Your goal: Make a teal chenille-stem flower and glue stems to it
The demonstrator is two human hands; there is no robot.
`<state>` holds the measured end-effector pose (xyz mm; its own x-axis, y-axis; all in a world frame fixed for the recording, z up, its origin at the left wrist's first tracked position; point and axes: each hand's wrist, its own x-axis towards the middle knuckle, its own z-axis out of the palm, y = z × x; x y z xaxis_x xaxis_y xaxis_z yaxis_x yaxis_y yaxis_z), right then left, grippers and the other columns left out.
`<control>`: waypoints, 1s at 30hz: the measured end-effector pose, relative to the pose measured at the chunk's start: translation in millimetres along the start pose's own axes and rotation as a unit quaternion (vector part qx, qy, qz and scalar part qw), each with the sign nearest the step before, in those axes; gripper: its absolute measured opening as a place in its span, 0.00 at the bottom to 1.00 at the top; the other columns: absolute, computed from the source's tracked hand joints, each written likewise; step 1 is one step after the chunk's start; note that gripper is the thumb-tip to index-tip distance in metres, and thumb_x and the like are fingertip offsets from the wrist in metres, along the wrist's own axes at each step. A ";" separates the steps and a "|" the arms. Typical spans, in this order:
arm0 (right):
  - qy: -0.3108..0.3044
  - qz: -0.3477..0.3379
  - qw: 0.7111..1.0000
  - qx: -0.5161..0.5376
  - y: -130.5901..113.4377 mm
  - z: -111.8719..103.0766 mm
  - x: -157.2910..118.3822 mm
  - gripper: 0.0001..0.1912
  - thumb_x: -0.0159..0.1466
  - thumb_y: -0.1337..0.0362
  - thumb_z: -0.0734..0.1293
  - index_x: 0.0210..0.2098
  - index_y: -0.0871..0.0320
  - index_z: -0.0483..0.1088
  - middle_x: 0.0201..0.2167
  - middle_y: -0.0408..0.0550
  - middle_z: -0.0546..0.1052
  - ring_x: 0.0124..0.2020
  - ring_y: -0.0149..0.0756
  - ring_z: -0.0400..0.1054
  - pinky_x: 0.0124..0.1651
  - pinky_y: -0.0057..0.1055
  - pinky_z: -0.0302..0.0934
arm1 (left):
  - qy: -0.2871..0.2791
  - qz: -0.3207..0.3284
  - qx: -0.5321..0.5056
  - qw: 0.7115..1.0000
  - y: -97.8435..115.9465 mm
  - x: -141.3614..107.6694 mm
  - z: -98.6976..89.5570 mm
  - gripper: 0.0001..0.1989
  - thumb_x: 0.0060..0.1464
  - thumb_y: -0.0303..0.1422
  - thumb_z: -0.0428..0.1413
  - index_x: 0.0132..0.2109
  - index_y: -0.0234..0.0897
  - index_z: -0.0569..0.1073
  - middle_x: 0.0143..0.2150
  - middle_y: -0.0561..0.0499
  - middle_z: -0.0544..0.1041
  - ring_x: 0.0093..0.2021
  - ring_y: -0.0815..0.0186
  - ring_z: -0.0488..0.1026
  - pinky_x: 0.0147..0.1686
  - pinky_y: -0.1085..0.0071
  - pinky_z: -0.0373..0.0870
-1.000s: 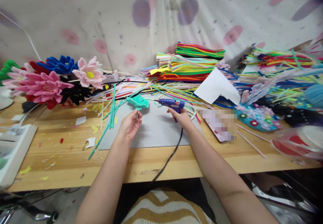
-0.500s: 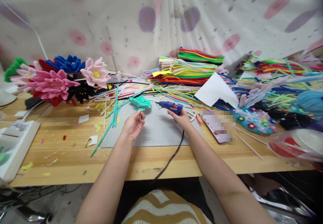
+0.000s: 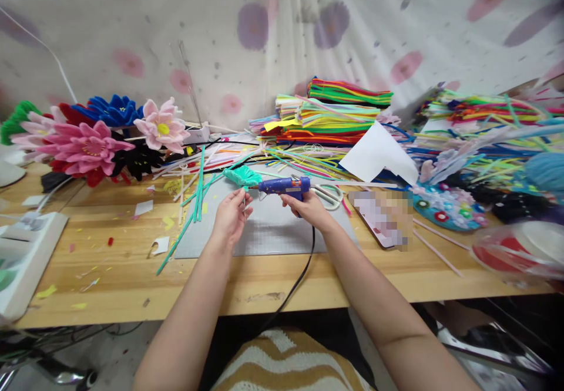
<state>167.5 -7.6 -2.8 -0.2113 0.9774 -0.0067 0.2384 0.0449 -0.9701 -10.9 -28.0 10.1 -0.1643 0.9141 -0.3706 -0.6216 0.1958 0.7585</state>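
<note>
While left hand (image 3: 231,213) holds turquoise piece (image 3: 242,175), right (image 3: 311,209) grips glue gun (image 3: 281,186).

The flower (image 3: 241,175) is teal — the glue gun (image 3: 282,186) blue.

- Teal, fuzzy, ruffled flower piece (image 3: 242,175) — held up, tilted to one side.
- Blue plastic pistol-shaped glue gun (image 3: 282,186) — held nearly level, nozzle at the flower piece's base; contact unclear.
</note>
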 end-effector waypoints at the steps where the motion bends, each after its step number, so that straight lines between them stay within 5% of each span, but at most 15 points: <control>1: 0.000 -0.001 1.000 0.000 0.2 -0.3 0.3 0.19 0.51 0.48 0.65 0.22 0.59 0.66 0.12 0.38 0.61 0.14 0.23 0.52 0.18 0.24 0.48 | 0.001 0.001 0.000 1.000 0.1 0.2 -0.2 0.03 0.47 0.26 0.57 0.30 0.32 0.68 0.24 0.56 0.70 0.24 0.77 0.69 0.20 0.83 0.62; 30: 0.004 0.000 1.000 0.010 -2.3 0.7 2.6 0.19 0.49 0.48 0.66 0.21 0.59 0.66 0.11 0.37 0.61 0.13 0.23 0.52 0.18 0.25 0.47 | 0.010 0.008 -0.002 1.000 3.3 -0.5 1.7 0.05 0.45 0.26 0.58 0.30 0.33 0.69 0.24 0.55 0.70 0.23 0.77 0.69 0.20 0.83 0.63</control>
<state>165.7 -5.2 -0.8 -0.2033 0.9791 -0.0046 0.2191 0.0409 -0.9749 -11.6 -27.2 13.7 -0.1898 0.9099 -0.3690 -0.6222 0.1793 0.7621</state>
